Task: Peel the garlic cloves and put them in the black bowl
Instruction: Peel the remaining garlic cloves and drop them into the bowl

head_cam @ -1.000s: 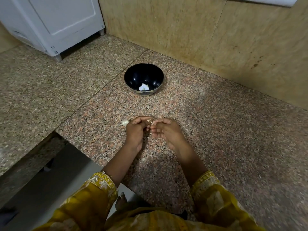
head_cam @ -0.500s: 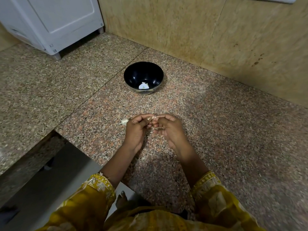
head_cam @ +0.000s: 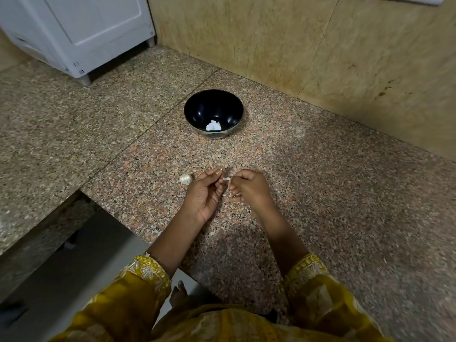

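Head view: your two hands are close together over the speckled granite desk, on the near side of the black bowl and well apart from it. Your left grip has thumb and forefinger pressed together on one end of a small pale garlic bit. The palm is turned toward you and the other fingers are loosely curled. Your right grip is curled in tight, knuckles up, pinching the other end of that same garlic bit, so it spans the little gap between the hands. Honestly can't tell how much of it is clove and how much is papery skin, it's just too small. Can't tell either whether your hands touch the desk or hang just above it.

A loose garlic clove, skin on, sits on the desk just beside your left grip, on its outer side by the forefinger. The black bowl stands upright further back, toward the tan wall, with a couple of white garlic pieces lying at the bottom. Back left there's a white appliance on little feet. Your yellow embroidered sleeves show at the bottom, and grey floor shows past the desk's edge on the left.
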